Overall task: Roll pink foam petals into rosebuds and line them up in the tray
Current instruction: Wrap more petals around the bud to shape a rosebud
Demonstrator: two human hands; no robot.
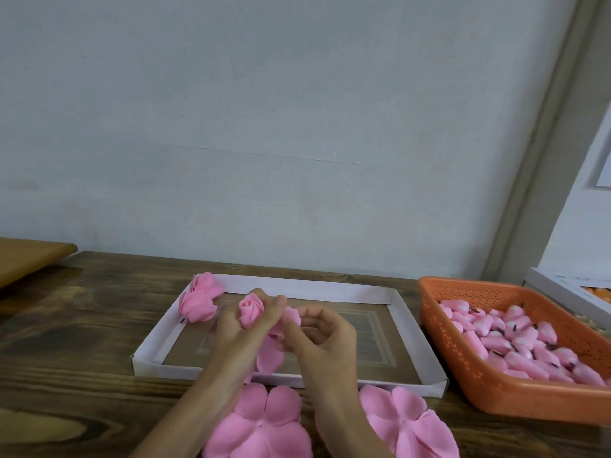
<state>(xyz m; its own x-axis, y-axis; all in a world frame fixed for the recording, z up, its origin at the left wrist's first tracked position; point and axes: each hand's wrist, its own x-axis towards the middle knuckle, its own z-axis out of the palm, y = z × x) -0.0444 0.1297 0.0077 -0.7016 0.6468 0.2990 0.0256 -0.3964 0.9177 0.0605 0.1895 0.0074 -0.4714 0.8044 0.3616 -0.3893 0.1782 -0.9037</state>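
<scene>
Table: over tray's middle, left hand grips rosebud, right hand petal

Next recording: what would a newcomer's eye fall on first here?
Both hands work at centre, above the white tray: the left hand grips a half-rolled rosebud while the right hand pinches its loose petal. Finished rosebuds sit in the tray's far left corner, and an orange basket of pink pieces stands at the right.

Single head-worn wide-angle view: faces forward and slightly downward over the table toward the wall, close above the tray.
</scene>
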